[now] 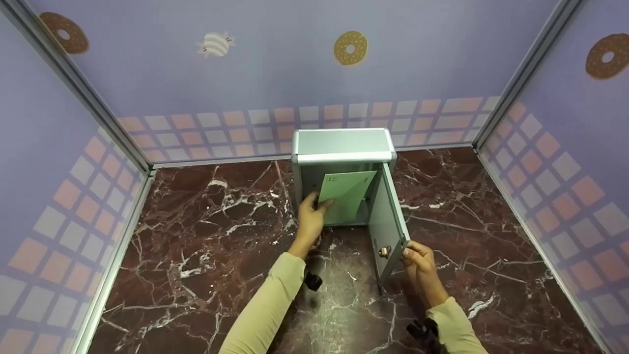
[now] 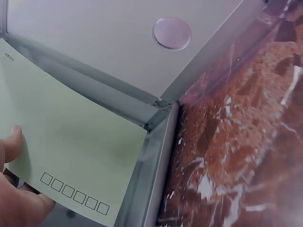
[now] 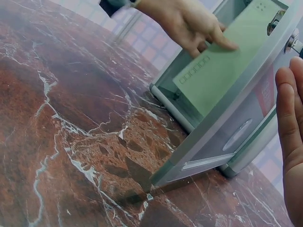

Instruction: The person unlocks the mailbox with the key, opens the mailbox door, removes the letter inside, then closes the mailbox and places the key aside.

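Observation:
A silver-grey metal box, like a mailbox, stands with its front door swung open to the right. My left hand reaches into its opening and pinches a pale green envelope by the left edge. The envelope leans at a slant inside; a row of small printed squares shows on it in the left wrist view. At the door's free edge, my right hand holds the door between thumb and fingers. The right wrist view shows its fingers beside a key lock; the thumb is hidden there.
The box stands on a dark red marbled surface near the back wall. Patterned side walls with metal frames rise at left and right. A round pinkish disc is on a pale panel in the left wrist view.

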A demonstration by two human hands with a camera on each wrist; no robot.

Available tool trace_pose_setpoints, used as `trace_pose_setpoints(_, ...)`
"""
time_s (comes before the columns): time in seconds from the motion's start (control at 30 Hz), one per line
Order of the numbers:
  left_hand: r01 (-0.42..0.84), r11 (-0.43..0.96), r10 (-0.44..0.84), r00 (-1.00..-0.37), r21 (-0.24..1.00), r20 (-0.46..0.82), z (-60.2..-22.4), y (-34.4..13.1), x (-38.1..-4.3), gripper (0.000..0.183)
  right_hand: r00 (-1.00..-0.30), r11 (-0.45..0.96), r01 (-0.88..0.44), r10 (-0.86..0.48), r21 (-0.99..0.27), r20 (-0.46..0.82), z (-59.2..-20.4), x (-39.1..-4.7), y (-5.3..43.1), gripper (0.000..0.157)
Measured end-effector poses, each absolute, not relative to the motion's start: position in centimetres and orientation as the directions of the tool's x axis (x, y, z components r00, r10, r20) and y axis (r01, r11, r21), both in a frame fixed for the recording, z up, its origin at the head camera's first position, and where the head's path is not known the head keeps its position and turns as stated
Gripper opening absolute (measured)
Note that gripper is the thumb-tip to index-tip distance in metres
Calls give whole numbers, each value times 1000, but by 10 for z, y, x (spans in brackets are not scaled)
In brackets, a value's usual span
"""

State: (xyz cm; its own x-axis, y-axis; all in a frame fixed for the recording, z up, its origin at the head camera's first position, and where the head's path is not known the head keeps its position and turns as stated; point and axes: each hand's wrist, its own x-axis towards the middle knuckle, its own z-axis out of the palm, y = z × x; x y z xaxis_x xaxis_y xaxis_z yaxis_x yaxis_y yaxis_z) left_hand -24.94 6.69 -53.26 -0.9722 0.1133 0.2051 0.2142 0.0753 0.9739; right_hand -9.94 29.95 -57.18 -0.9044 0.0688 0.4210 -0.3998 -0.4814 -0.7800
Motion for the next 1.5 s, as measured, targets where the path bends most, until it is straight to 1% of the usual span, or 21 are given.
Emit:
trace_pose_setpoints(0.2, 266, -53, 138, -953, 962, 271, -530, 50, -240, 19, -911, -485, -383, 58, -787, 408, -569, -103, 298, 32)
trace_pose_setpoints(0.4, 337, -115, 192, -915, 934, 354, -528, 25, -228, 14, -904, -523, -388, 56, -759, 424, -570, -104, 296, 35)
trace_pose_setpoints(0.53, 449, -122, 214, -859, 885, 465, -519, 2, -218, 8, -899, -535, -393, 52, -748, 435, -571, -103, 295, 35)
trace_pose_setpoints(0.6, 522, -112, 216, -817, 845, 534, -517, -10, -214, 5, -899, -537, -391, 49, -747, 435, -572, -102, 294, 34)
trace_pose_setpoints(0.67, 586, -102, 218, -775, 804, 593, -521, -21, -214, 7, -899, -537, -390, 47, -748, 435, -572, -102, 294, 33)
trace_pose_setpoints(0.77, 655, -78, 218, -724, 752, 654, -526, -37, -214, 13, -899, -534, -392, 47, -749, 436, -572, -102, 293, 33)
trace_pose_setpoints(0.9, 693, -27, 207, -701, 720, 683, -534, -55, -214, 20, -896, -543, -393, 48, -742, 441, -571, -102, 292, 34)
trace_pose_setpoints(1.13, 710, 170, 160, -704, 684, 692, -563, -81, -221, 33, -897, -549, -391, 46, -739, 440, -572, -100, 290, 36)
trace_pose_setpoints(1.3, 699, 282, 135, -707, 658, 694, -574, -99, -225, 40, -904, -507, -387, 47, -770, 424, -572, -99, 290, 34)
trace_pose_setpoints(1.5, 655, 401, 97, -726, 640, 681, -584, -121, -229, 39, -915, -487, -371, 45, -791, 401, -571, -98, 289, 31)
